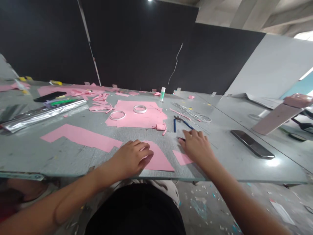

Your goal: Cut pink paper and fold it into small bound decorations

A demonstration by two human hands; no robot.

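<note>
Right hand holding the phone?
No, the right hand is beside a pink paper scrap, and the phone lies apart, off to its right.

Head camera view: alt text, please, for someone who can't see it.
The left hand rests on a curved pink paper piece on a grey table, and the right hand sits beside a small pink paper scrap with its fingertips at a dark pen-like tool. Ahead, two white tape rolls sit on a pink paper sheet, with a silver foil roll to the left.

place: craft workshop | worktable point(61, 160) | pink paper scraps point(100, 104) (littered floor point(205, 209) too)
</note>
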